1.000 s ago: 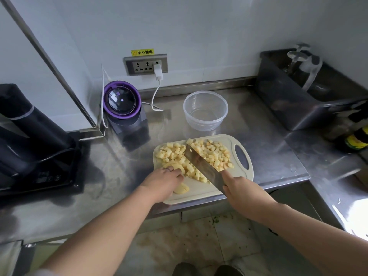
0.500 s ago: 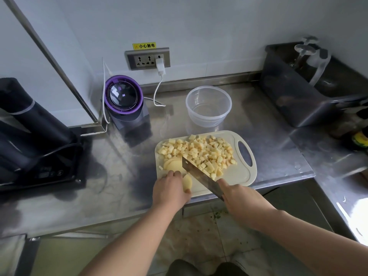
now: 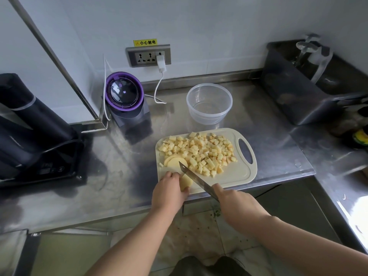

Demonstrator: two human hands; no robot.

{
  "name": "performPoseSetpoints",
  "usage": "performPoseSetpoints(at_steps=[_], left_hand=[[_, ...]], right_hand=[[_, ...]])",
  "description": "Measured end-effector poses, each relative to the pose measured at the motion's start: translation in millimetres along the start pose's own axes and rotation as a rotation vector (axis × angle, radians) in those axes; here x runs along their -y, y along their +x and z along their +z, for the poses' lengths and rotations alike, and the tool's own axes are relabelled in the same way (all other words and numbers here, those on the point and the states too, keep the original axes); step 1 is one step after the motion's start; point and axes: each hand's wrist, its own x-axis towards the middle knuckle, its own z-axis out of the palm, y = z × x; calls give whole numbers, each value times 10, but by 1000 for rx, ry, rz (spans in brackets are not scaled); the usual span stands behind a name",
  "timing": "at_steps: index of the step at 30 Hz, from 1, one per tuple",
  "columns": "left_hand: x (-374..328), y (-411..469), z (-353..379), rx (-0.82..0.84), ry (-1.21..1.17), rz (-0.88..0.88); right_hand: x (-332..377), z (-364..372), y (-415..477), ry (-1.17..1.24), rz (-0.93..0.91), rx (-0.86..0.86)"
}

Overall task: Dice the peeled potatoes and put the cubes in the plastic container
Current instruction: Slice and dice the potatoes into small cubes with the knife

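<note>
A cream cutting board (image 3: pixel 242 172) lies at the counter's front edge. A heap of potato cubes (image 3: pixel 201 151) covers its far half, with a couple of flat slices (image 3: pixel 174 161) at the left. My left hand (image 3: pixel 169 191) grips a potato piece (image 3: pixel 186 182) at the board's near left corner. My right hand (image 3: pixel 236 204) holds a cleaver (image 3: pixel 196 180), its blade set against the piece. The clear plastic container (image 3: pixel 209 103) stands empty behind the board.
A purple-lidded appliance (image 3: pixel 125 96) with a white cable stands at the back left. Black equipment (image 3: pixel 33 132) fills the far left. A dark bin (image 3: pixel 310 86) sits at the back right, bottles (image 3: pixel 360 136) at the right edge. The steel counter (image 3: pixel 119 176) drops off just below the board.
The cleaver came off the cube heap toward the near left corner. My left hand slid back from the slices and took hold of the potato piece by the board's front edge.
</note>
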Motion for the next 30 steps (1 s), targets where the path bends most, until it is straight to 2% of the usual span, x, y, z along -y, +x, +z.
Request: performPoseSetpoints(at_steps=[11,19,26,30], left_hand=[[-10,6,-5,-8,43,-12],[4,14,-4,-12,44,-13],[2,10,1,-30,43,4],[3,-15,0,-22,27,13]], right_hand=[[101,-31,-21,8,-31,28],[134,27,28,-78,-62,60],[105,51,109,-110,-41,101],[21,44,118,-30,19,62]])
